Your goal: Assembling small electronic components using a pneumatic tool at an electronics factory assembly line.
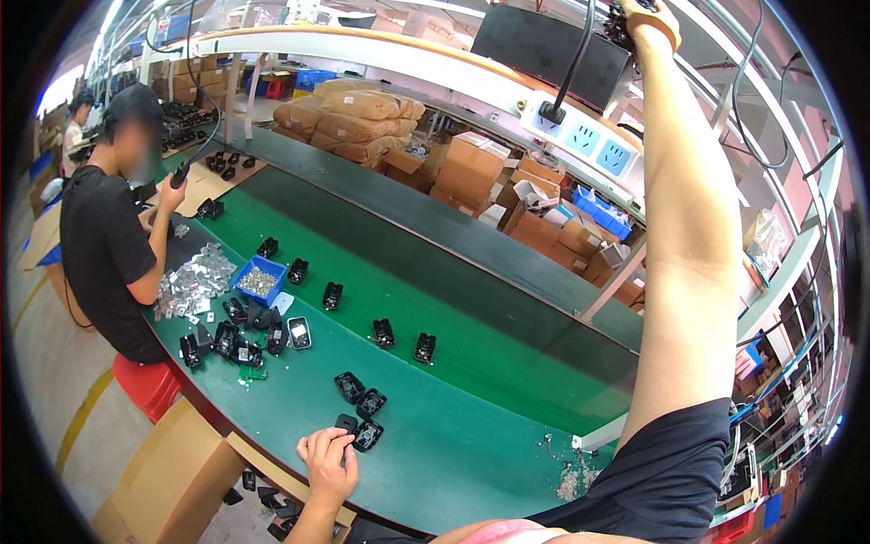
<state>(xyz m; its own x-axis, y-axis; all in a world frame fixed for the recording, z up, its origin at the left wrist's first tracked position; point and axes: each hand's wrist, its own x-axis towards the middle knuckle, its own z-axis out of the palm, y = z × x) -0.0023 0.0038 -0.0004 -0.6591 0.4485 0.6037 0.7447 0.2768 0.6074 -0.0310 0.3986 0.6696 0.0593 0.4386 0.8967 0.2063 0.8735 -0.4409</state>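
My left hand (328, 464) is at the near edge of the green bench, its fingers curled and closed on a small black plastic cover (346, 422). Just beyond it lie several black plastic housings (369, 403), open side up. My right arm stretches far up to the top right. There my right hand (654, 22), partly cut off by the picture's edge, has its fingers bent at a dark, knobbly object (620, 29) beside a black panel. What that object is, I cannot make out.
Black assemblies (383, 333) stand in a row along the green belt (489, 354). At left are a blue bin (260, 279) of small metal parts, a pile of silver pieces (195, 279) and a co-worker (113, 236) holding a tool. A power strip (584, 136) hangs overhead; an open carton (177, 476) sits below.
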